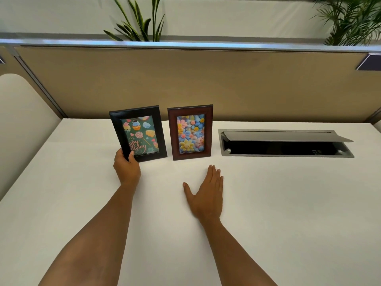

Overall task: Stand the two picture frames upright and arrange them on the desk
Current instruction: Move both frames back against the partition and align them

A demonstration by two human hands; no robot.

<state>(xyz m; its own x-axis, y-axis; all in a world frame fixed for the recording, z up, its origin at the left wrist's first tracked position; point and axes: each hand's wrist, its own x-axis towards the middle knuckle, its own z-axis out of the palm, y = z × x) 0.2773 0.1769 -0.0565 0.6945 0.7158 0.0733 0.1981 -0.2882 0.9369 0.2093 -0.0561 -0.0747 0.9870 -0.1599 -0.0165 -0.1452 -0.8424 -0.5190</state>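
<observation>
- I read this as the placing step for the second frame: the brown-framed flower picture [190, 132] already stands upright on the white desk [268, 203], apart from both hands, near the far edge by the tan partition [206, 83].
- My left hand [126, 167] grips the black-framed birthday picture [138, 134] at its near left corner, thumb on the front face and the other fingers hidden behind it.
- The black frame leans a little to the left, and I cannot tell whether its bottom edge sits fully on the desk or whether its back stand is out.
- My right hand [206, 194] lies flat, palm down, on the desk with fingers together and thumb spread; it holds nothing and rests just near of the brown frame without touching it.
- The two frames sit side by side, black on the left, with a narrow gap between them.
- To the right, well apart from the brown frame, the open cable hatch [286, 143] is set into the desk.
- Next, I judge the black frame needs squaring up to match its neighbour, settling on its stand, then a slow release.
- The risk I see is the frame tipping backward or sideways into the brown one if the stand is not set.
</observation>
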